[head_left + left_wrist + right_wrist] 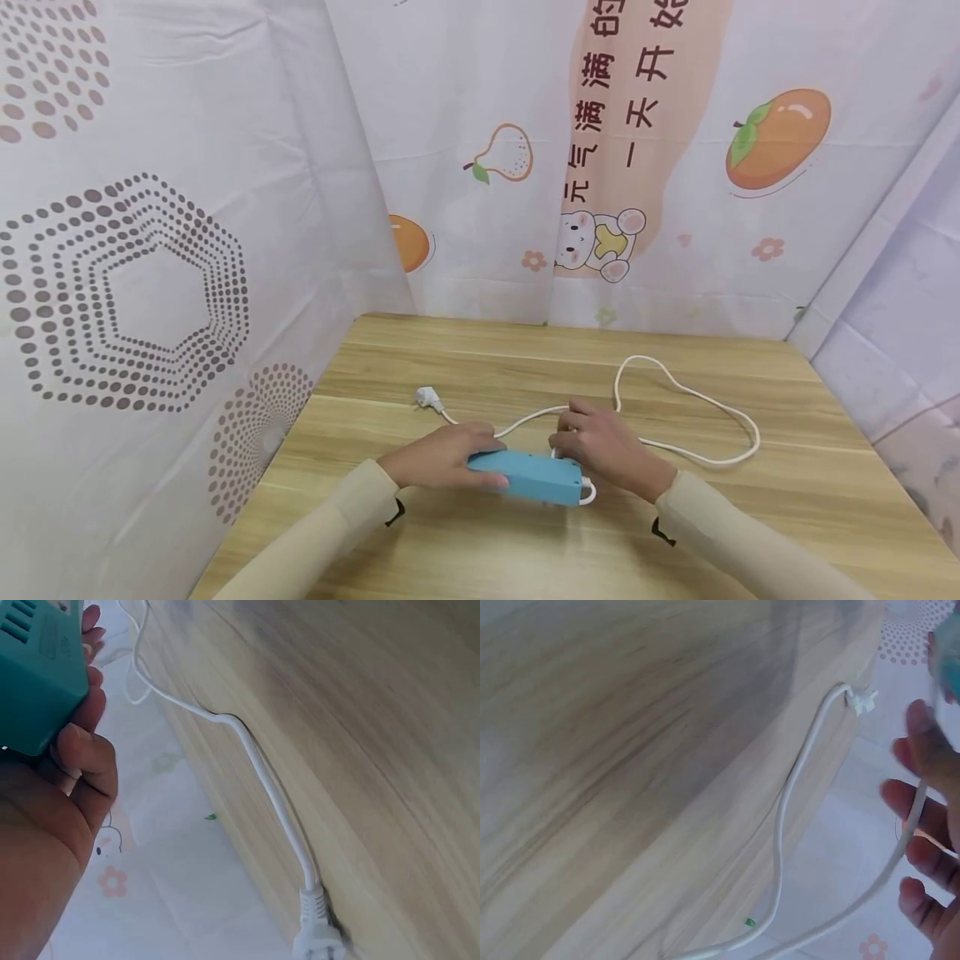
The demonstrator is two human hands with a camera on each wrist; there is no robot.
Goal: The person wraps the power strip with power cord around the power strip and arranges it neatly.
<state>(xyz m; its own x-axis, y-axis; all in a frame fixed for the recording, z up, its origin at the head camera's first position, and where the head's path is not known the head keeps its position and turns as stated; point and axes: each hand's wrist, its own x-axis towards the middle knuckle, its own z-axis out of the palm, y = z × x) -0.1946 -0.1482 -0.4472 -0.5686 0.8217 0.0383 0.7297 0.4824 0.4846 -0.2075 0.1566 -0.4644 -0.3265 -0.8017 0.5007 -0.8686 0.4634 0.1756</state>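
Note:
My left hand [446, 460] grips one end of a blue power strip [534, 477], thumb on the near side and fingers over the far side. Slots show on one face of the power strip [34, 664] in the left wrist view. A white cord [712, 403] leaves the strip's right end in a small bend and passes through my right hand [606, 446]. In the right wrist view the cord [889, 866] runs between the thumb and the curled fingers. The white plug [429, 398] at the cord's other end lies on the table, beyond my left hand.
The wood-grain table [420, 542] carries a wide loop of the cord on the right. A printed curtain [465, 233] hangs along the table's far edge, and a dotted white curtain [165, 458] borders the left side.

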